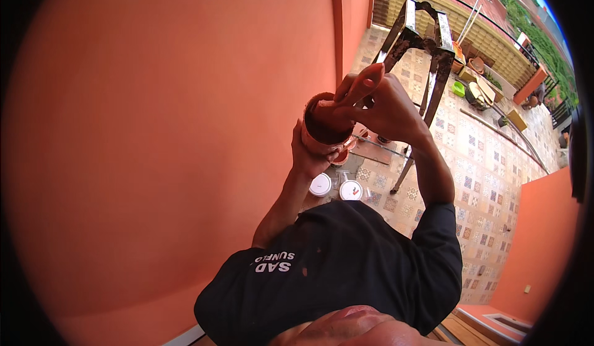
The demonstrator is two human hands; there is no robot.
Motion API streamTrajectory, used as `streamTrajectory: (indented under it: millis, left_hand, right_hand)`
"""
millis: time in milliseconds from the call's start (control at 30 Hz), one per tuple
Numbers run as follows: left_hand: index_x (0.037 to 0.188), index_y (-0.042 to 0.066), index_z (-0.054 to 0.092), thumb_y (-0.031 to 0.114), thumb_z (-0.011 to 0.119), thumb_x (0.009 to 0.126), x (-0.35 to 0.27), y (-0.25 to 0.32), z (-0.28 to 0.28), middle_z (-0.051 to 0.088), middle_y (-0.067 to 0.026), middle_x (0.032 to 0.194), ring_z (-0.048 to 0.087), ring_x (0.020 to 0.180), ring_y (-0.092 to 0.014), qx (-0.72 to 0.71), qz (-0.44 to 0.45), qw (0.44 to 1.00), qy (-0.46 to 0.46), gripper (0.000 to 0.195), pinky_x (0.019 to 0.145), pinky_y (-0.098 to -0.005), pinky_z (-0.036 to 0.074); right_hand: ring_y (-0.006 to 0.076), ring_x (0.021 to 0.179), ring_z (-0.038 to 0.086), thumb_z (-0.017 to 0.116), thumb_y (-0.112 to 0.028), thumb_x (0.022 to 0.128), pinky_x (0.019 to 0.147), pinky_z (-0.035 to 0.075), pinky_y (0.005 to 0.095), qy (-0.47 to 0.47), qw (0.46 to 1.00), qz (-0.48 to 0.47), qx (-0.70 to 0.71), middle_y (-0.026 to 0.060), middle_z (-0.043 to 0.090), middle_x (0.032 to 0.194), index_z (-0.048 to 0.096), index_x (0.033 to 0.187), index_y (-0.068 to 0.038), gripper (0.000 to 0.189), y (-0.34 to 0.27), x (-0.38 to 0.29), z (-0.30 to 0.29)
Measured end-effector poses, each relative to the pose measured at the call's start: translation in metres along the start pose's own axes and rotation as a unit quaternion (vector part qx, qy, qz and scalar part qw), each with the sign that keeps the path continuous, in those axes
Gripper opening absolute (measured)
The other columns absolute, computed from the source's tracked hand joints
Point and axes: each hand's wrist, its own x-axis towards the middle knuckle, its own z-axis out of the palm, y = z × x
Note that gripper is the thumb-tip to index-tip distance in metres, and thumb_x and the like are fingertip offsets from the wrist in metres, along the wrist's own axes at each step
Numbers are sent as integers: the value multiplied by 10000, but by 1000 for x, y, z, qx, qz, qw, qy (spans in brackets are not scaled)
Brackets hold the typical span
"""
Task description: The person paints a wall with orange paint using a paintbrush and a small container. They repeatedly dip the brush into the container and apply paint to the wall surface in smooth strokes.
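My left hand (312, 160) grips a round paint pot (320, 142) from below and the side, close to the orange wall. Reddish paint coats the pot's rim and inner wall. Pinched in the fingers of my right hand (394, 107) is a paintbrush (364, 86) with a paint-stained handle. The brush slants down into the pot's mouth, and its bristle tips are hidden inside. Beneath the pot, another container with orange paint (341, 158) is partly covered by my left hand.
The painted wall (162, 137) runs along my left. A worn metal stepladder or trestle (429, 44) stands ahead on the patterned tile floor (468, 160). Two white round lids or buckets (320, 185) are below me. Farther right are a green basket (458, 89) and a long pole (499, 135).
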Motion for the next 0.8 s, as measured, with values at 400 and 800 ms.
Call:
streamTrajectory:
  millis: [400,800]
  left_hand:
    - [1372,211,489,605,396,993,17,-10,7,660,-90,1129,637,616,-209,27,17,998,59,555,378,-275,462]
    - [1351,249,500,677,375,962,32,1,0,669,-109,1041,648,634,-225,56,-14,998,-14,592,401,-267,455]
  right_hand:
    - [280,709,697,806,-329,815,677,528,372,-100,988,-69,-100,80,724,784,753,836,-118,219,25,13,-2]
    - [319,638,661,768,-400,822,615,499,404,-135,979,-128,-88,108,670,674,739,811,-106,295,32,26,-9]
